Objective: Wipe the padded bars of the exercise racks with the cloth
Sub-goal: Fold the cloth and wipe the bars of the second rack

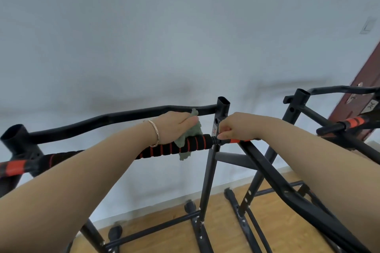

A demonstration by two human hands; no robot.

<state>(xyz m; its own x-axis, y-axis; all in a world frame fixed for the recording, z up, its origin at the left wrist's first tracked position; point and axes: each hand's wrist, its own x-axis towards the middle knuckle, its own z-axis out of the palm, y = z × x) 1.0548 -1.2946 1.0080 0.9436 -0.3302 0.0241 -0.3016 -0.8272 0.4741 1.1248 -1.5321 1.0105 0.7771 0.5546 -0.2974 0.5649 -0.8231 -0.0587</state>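
Left hand (176,125) clamps the green cloth (190,134) down over the black-and-orange padded bar (162,149), just beside the upright post (208,170). Right hand (232,127) curls around the short orange handle (234,141) on the post's other side, and a second rack (296,113) stands further right.

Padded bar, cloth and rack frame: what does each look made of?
The padded bar: looks like soft foam, matte black with red rings; ridged, slightly fuzzy surface. The cloth: pale green fabric, probably microfibre or terry; nappy and limp, drooping over the bar. The rack frame: likely steel tubing painted black, semi-gloss; open hollow tube ends and bolted joints.
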